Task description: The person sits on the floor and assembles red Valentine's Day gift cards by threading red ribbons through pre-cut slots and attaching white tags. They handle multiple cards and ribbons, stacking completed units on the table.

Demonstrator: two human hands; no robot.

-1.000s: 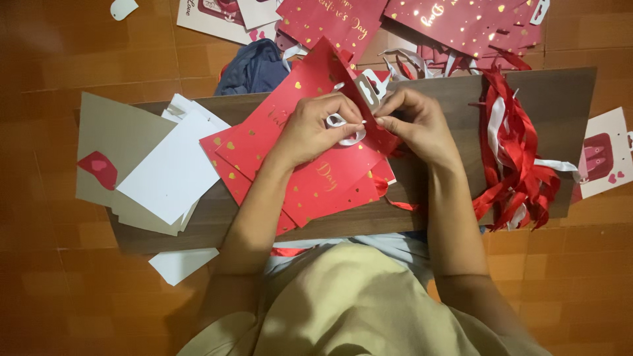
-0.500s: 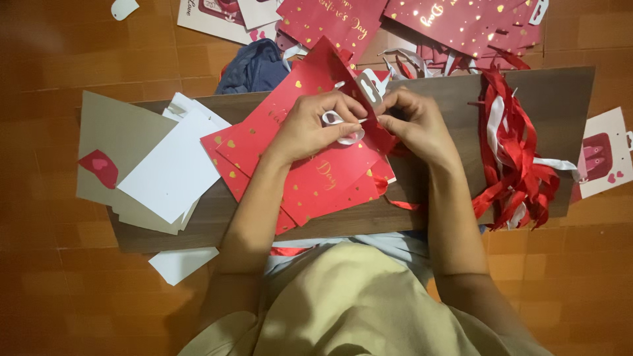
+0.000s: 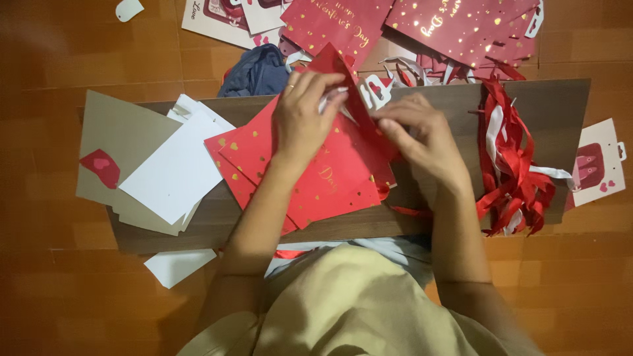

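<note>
Change since half a second ago: left hand [image 3: 304, 117] has shifted up and across the red paper bag [image 3: 316, 165], fingers now reaching its raised top edge; right hand [image 3: 422, 135] has stayed close beside it, slightly lower. The bag itself has kept its place.

Nearest: beige clothing of the person [image 3: 356, 303], both forearms running up from it onto the worktop [image 3: 560, 105], a dark brown board lying on an orange tiled floor [image 3: 66, 53]. A white paper scrap [image 3: 179, 265] lies on the floor just below the board's near edge.

Mid: red paper bag with gold hearts, lying flat at the worktop's centre, tilted, over further red sheets. Left hand rests palm-down on it, fingers curled narrowly, pinching the upturned fold together with a white handle piece [image 3: 376, 92]. Right hand, fingers bent and close together, grips the same fold from the other side.

Left of the bag: white card [image 3: 175, 168] on grey cards [image 3: 112, 125] with a red heart. Right: heap of red and white ribbons [image 3: 514, 165]; a white tag card [image 3: 597, 165] at the worktop's end.

Far: blue cloth [image 3: 257, 71], more red bags [image 3: 455, 26].
</note>
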